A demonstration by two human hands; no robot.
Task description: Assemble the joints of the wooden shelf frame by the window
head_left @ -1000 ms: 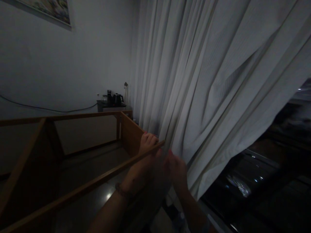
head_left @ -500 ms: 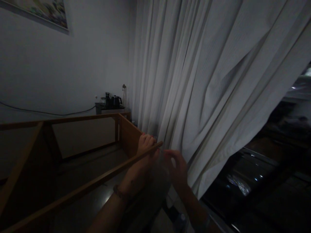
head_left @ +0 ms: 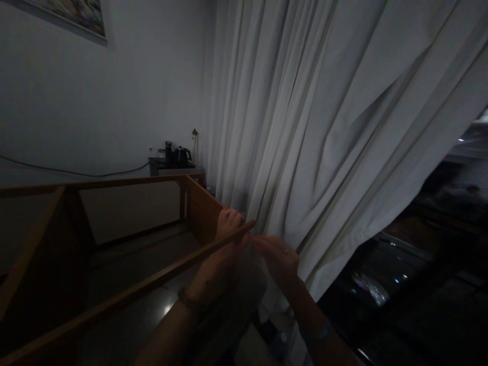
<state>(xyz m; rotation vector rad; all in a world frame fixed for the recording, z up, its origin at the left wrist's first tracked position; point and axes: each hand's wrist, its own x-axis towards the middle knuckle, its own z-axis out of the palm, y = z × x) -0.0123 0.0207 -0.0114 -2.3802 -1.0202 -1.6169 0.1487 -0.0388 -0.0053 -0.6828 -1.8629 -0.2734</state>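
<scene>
From my remote seat I look down past two bare forearms in a dim room; an open wooden frame (head_left: 152, 281) fills the lower left, and both hands are at its right-hand corner. The left hand (head_left: 229, 222) passes beneath the front rail, and its fingers curl over the near end of the side panel (head_left: 203, 214) — clamped on the frame there, I judge, to keep that corner steady. The right hand (head_left: 278, 256) comes in from the other side, just beside the rail's tip; its thumb and fingertips draw close together, as if for fine work that needs a pinch; I cannot tell whether they hold anything small, for the corner is dark and blurred.

A white curtain (head_left: 312, 117) hangs in long folds just beyond the hands, its lower part slanting off to the right, so the right arm has little room — probably why it reaches in from below. Past the frame's far right corner is a low stand (head_left: 176, 172); a black kettle (head_left: 182, 154) is toward its right edge, with a tall dark appliance (head_left: 168, 152) beside it; a cable (head_left: 80, 173) sags along the wall toward the stand's left edge.
</scene>
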